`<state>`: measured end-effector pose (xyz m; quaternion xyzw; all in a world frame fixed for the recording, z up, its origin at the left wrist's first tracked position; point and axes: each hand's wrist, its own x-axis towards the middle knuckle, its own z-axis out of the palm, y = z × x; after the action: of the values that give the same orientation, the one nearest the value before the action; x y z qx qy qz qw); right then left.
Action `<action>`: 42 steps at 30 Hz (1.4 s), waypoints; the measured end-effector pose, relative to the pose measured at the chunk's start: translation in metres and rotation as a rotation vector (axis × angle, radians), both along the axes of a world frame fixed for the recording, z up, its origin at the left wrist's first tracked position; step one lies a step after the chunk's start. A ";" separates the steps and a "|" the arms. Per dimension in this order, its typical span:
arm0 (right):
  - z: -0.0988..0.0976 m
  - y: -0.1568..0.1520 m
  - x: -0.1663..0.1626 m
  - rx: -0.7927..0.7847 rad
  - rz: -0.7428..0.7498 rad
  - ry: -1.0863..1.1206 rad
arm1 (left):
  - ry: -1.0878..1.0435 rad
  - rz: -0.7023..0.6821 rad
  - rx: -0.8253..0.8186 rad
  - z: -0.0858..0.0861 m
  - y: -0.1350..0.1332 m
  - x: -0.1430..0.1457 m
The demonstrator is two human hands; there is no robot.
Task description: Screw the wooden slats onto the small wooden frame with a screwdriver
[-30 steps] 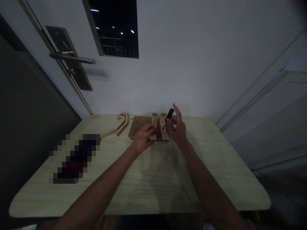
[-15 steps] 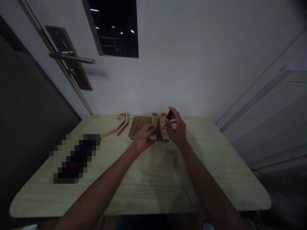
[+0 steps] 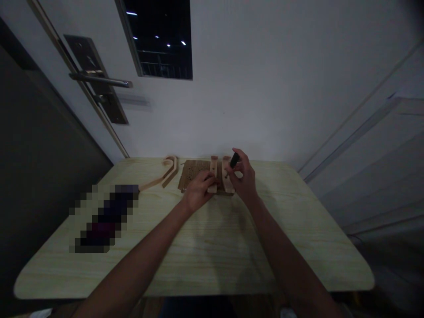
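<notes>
– First, state what has changed at the right hand (image 3: 245, 176).
– One second ago, its index finger stood raised away from the driver (image 3: 235, 160). The finger is now bent toward the top of the black handle.

– State of that hand?
– Pinching. Thumb and fingers close on the handle. The driver leans, handle to the far right, shaft slanting down to the right strip (image 3: 226, 163). Whether its tip is seated cannot be told in this light.

– What does this mean for the work?
– Judging by the grip, the handle has been re-gripped for turning. The right strip shows no clear shift, so progress cannot be read from it.

– State of the left hand (image 3: 199, 187)?
– Position unchanged. Fingers are bent at the near half of the left strip (image 3: 213, 164). Whether they pinch it or only press it cannot be told.

– Locate the parts.
– Both strips run near to far, side by side and apart, across the right portion of the board (image 3: 190, 170). The board lies at the far side of the table (image 3: 198, 265). The hook (image 3: 172, 170) lies left of the board, apart from it.
</notes>
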<state>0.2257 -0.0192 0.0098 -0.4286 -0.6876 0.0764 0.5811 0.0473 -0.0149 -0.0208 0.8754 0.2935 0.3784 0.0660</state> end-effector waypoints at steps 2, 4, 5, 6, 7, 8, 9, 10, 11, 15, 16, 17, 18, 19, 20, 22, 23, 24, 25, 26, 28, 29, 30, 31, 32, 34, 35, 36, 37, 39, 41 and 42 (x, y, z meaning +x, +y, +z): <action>0.002 -0.004 0.000 -0.011 0.068 0.026 | -0.004 0.003 0.004 0.000 0.000 0.000; 0.004 -0.006 0.000 -0.037 0.124 0.034 | -0.002 0.007 0.003 0.001 0.000 0.000; 0.004 -0.006 0.000 -0.050 0.137 0.037 | 0.001 0.006 0.001 0.000 0.000 0.000; 0.003 -0.005 0.001 -0.058 0.140 0.044 | 0.003 0.003 -0.001 0.000 0.000 0.000; 0.002 -0.003 0.001 -0.058 0.131 0.053 | 0.002 0.001 -0.003 0.000 0.000 0.000; 0.001 -0.002 0.001 -0.051 0.112 0.064 | 0.000 -0.001 -0.004 0.000 0.001 0.000; 0.000 0.000 0.002 -0.037 0.083 0.075 | -0.003 -0.002 -0.004 -0.001 0.001 0.000; -0.001 0.002 0.002 -0.020 0.049 0.084 | -0.007 0.000 -0.002 -0.001 0.001 0.000; -0.002 0.004 0.002 -0.001 0.013 0.088 | -0.006 0.002 -0.001 -0.001 0.001 0.000; -0.002 0.004 0.003 0.016 -0.036 0.067 | -0.008 0.004 0.002 -0.002 0.001 0.000; -0.001 0.003 0.004 0.009 -0.018 0.065 | -0.011 0.005 0.001 -0.002 0.001 0.000; -0.001 0.002 0.004 0.001 0.009 0.066 | -0.013 0.007 -0.001 -0.002 0.001 0.000; 0.000 0.000 0.004 -0.004 0.043 0.070 | -0.012 0.009 -0.004 -0.001 0.001 0.000; 0.000 -0.001 0.004 -0.007 0.080 0.075 | -0.006 0.010 -0.007 -0.001 0.000 0.000; 0.000 -0.002 0.004 -0.010 0.115 0.077 | -0.002 0.013 -0.008 0.000 0.000 0.000; 0.000 -0.002 0.003 -0.020 0.162 0.080 | 0.003 0.016 -0.006 0.000 -0.001 0.000; 0.000 -0.002 0.003 -0.029 0.167 0.081 | 0.000 0.016 -0.003 0.001 -0.001 0.000; -0.001 -0.002 0.003 -0.037 0.159 0.085 | -0.007 0.013 0.000 0.000 -0.001 0.000; -0.001 -0.001 0.003 -0.044 0.141 0.093 | -0.015 0.009 0.004 0.000 -0.001 0.000; -0.001 -0.001 0.003 -0.047 0.116 0.105 | -0.022 0.004 0.008 0.000 -0.001 0.000; -0.002 0.000 0.004 -0.042 0.064 0.123 | -0.032 0.001 0.015 -0.002 0.000 0.000; -0.001 0.001 0.004 -0.035 0.044 0.128 | -0.033 0.001 0.018 -0.002 0.000 0.000; -0.001 0.001 0.004 -0.027 0.027 0.128 | -0.033 0.002 0.021 -0.003 0.000 0.000; -0.001 0.002 0.004 -0.021 0.013 0.123 | -0.033 0.006 0.023 -0.003 0.001 0.000; -0.001 0.002 0.004 -0.015 0.000 0.116 | -0.031 0.010 0.026 -0.003 0.001 0.000; -0.001 0.001 0.004 -0.007 -0.023 0.093 | -0.027 0.021 0.028 -0.002 0.000 0.000; -0.001 0.001 0.003 -0.006 -0.030 0.076 | -0.023 0.028 0.027 -0.002 0.000 0.000; -0.001 0.000 0.002 -0.008 -0.028 0.058 | -0.021 0.037 0.024 -0.001 0.000 0.000; 0.000 -0.001 0.001 -0.011 -0.015 0.042 | -0.019 0.044 0.022 -0.001 -0.001 0.000; 0.000 -0.003 0.000 -0.009 0.041 0.026 | -0.012 0.054 0.024 0.000 -0.001 0.000; 0.001 -0.005 -0.001 0.005 0.112 0.027 | 0.001 0.061 0.038 0.001 -0.001 0.000; 0.002 -0.005 -0.001 0.005 0.139 0.028 | 0.006 0.065 0.047 0.001 -0.001 0.000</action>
<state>0.2245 -0.0243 0.0118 -0.3773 -0.7076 0.1210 0.5851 0.0477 -0.0159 -0.0200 0.8679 0.3129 0.3844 0.0321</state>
